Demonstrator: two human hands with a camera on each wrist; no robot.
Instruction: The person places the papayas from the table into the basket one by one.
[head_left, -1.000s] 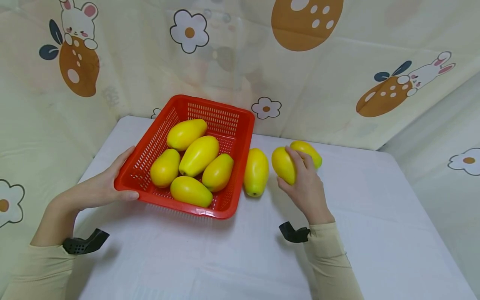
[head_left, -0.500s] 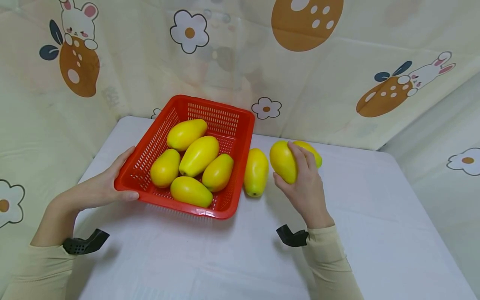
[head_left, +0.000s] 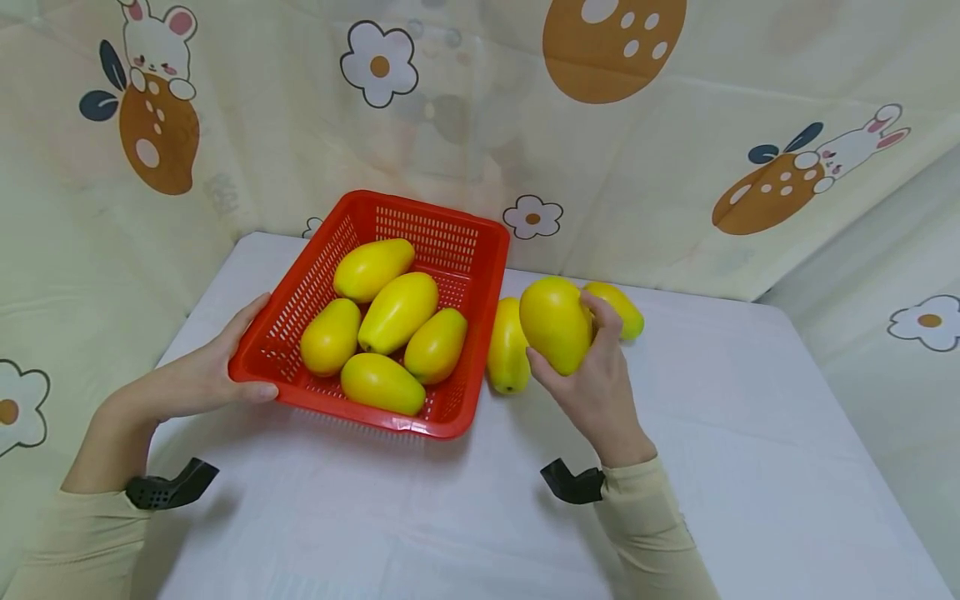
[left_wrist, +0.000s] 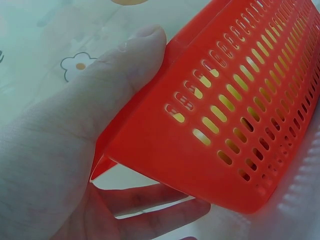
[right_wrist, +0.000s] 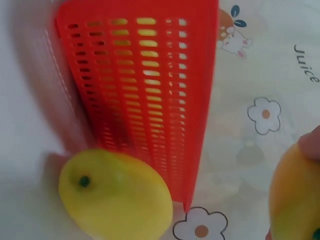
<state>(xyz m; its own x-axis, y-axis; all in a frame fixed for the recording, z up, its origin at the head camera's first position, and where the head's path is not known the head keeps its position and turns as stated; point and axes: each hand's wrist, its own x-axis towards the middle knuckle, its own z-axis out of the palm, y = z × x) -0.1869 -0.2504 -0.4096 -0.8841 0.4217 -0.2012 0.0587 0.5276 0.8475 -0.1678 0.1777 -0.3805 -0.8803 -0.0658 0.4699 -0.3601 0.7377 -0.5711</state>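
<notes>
My left hand grips the left front corner of a red plastic basket, its thumb along the rim and fingers under the lip in the left wrist view. Several yellow mangoes lie inside. Right of the basket, my right hand holds another mango between thumb and fingers, raised above the table. That held mango shows at the right edge of the right wrist view. Partly behind it, a mango lies against the basket's right side. One more mango rests behind my right fingers.
A white cloth covers the table. Behind it hangs a cream curtain printed with flowers and rabbits. A black wrist mount sits on the left forearm and another black mount on the right one.
My right hand has lifted its mango and moved left toward the basket, now covering part of the mango beside it. The rear mango is more exposed. My left hand and the basket stay put.
</notes>
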